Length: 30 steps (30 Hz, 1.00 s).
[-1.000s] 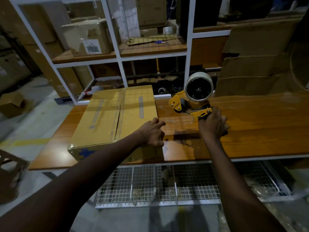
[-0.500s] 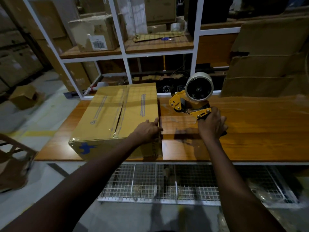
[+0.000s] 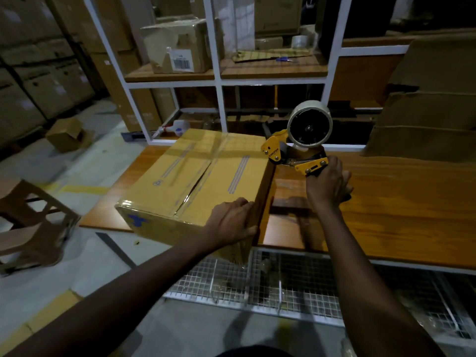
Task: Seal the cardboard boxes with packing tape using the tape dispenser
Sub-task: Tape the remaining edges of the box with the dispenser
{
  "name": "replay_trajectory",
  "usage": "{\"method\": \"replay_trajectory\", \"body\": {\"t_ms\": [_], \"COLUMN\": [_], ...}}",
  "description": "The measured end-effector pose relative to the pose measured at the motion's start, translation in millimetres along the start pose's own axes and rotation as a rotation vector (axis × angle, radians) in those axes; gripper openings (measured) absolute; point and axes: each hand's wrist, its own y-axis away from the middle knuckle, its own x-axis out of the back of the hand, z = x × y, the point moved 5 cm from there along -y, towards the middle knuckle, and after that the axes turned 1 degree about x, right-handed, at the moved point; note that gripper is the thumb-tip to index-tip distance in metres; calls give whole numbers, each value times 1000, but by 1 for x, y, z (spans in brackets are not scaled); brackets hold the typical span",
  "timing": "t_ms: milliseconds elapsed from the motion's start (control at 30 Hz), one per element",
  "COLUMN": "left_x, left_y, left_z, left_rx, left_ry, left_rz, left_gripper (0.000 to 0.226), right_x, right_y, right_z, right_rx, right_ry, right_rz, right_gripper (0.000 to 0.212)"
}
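Head view: the cardboard box [image 3: 201,176] has swung since half a second ago, its near corner now past the table's [image 3: 399,202] front edge; the left hand [image 3: 231,222] has shifted onto that corner, fingers curled over it; the right hand [image 3: 327,184] still clasps the tape dispenser [image 3: 296,150], which stands just beside the box with its handle hidden beneath the hand; the flaps gape slightly, the inside too dark to read.

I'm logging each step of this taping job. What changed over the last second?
The left hand, gripping the cardboard box at its near right corner, has swung and pulled it. That corner now overhangs the table at its front edge, and the far right corner sits close to the tape dispenser. Unchanged: the right hand grips the dispenser's handle in the same spot on the table.
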Motion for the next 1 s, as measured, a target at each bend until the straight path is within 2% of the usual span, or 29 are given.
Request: {"method": "replay_trajectory", "body": {"t_ms": [67,133,300,433,500,700,867,933,1000], "left_x": [-17,-29,-36,-38,-36,-33,-31,-34,-41], "left_y": [2,1,18,49,66,102,109,104,94], "left_z": [-2,-4,-23,-82,-127,-271,-337,-348,-344], "left_rx": [129,157,-43,-251,-261,12,388,547,616], "left_ry": [-26,-27,-26,-134,-173,-225,-261,-162,20], "left_rz": [-36,-114,-114,-112,-118,-83,-40,-6,22], "left_gripper": [86,93,91,98,100,91,89,93,95], "right_x": [-7,-15,-34,-58,-70,-100,-114,-116,-116], "right_y": [3,4,10,20,27,55,70,74,76], "right_z": [-12,-23,-59,-94,-112,-159,-178,-179,-177], "right_rx": [17,23,60,96,117,153,140,129,117], "right_ry": [-14,-15,-3,-3,3,21,34,49,67], "right_rz": [-9,-22,-30,-53,-57,-62,-35,-17,9], "right_gripper": [31,34,34,36,36,35,28,27,25]}}
